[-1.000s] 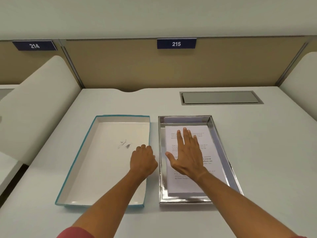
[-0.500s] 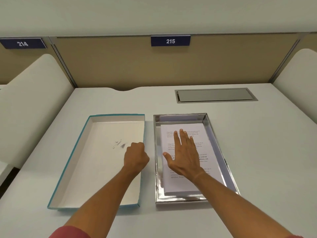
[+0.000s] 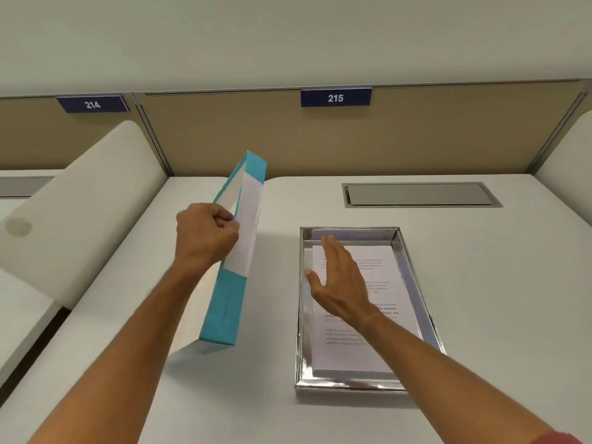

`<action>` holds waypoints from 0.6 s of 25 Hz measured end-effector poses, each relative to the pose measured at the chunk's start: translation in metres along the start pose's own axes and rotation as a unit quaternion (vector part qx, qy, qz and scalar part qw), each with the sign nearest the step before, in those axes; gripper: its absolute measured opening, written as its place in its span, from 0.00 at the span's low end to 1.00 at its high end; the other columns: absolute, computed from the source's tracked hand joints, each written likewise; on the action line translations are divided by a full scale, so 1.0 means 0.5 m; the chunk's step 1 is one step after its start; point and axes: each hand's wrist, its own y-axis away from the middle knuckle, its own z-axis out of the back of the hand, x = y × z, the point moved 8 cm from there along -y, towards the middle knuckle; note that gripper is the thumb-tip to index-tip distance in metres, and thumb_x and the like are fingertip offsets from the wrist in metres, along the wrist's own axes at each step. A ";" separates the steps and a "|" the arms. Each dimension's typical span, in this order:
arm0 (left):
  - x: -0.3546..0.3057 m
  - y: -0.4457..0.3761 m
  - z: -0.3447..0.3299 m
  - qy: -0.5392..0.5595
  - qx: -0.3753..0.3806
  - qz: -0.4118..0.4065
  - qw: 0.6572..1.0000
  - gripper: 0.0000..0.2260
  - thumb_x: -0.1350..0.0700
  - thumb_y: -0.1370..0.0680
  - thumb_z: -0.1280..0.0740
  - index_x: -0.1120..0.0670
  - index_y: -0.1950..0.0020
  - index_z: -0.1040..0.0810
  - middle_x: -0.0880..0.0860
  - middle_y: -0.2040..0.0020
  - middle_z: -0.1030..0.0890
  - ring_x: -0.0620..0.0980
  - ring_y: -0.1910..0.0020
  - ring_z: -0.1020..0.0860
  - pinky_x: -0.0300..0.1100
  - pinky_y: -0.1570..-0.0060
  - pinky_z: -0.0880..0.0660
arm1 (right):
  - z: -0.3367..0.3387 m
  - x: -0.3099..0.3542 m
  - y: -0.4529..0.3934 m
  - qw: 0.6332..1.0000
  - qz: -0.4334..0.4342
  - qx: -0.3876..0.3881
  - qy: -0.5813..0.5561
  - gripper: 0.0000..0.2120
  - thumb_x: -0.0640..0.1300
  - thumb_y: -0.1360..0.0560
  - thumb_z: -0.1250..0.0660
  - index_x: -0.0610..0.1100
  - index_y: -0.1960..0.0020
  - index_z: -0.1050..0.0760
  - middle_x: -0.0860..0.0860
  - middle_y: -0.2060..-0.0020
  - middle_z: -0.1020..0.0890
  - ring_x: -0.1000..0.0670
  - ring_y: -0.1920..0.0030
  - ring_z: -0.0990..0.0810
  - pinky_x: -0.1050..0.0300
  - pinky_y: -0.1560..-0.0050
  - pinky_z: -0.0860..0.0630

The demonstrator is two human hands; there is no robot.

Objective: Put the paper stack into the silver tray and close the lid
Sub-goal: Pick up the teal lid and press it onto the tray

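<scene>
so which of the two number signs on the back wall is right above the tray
The 215 sign. It sits on the partition almost directly behind the silver tray, while the 214 sign is far off to the left, above the neighbouring desk.

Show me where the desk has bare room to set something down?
Right of the tray the desk is bare; also behind it, left of the hatch. Crowded between the tray and the raised lid, where both hands work.
</scene>
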 end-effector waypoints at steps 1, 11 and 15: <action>-0.010 -0.011 0.030 0.048 -0.009 0.014 0.999 0.03 0.61 0.29 0.28 0.58 0.57 0.16 0.50 0.66 0.19 0.48 0.66 0.23 0.40 0.60 0.25 | 0.004 0.009 -0.007 0.999 -0.008 0.002 -0.033 0.37 0.60 0.24 0.42 0.48 0.21 0.50 0.49 0.21 0.47 0.47 0.21 0.49 0.56 0.27 0.53; -0.076 -0.009 0.126 0.467 0.098 0.096 0.874 0.06 0.61 0.22 0.36 0.58 0.54 0.20 0.50 0.65 0.15 0.47 0.68 0.16 0.37 0.68 0.20 | 0.014 -0.015 -0.069 0.899 -0.193 -0.004 -0.393 0.19 0.54 0.23 0.38 0.40 0.42 0.23 0.43 0.42 0.19 0.42 0.40 0.21 0.47 0.39 0.24; -0.038 -0.004 0.065 0.518 0.176 0.143 0.825 0.14 0.59 0.21 0.41 0.56 0.57 0.16 0.52 0.63 0.14 0.49 0.68 0.16 0.38 0.68 0.19 | 0.019 -0.059 -0.078 0.844 -0.243 -0.012 -0.477 0.15 0.48 0.20 0.41 0.39 0.48 0.20 0.45 0.52 0.17 0.45 0.53 0.21 0.47 0.49 0.22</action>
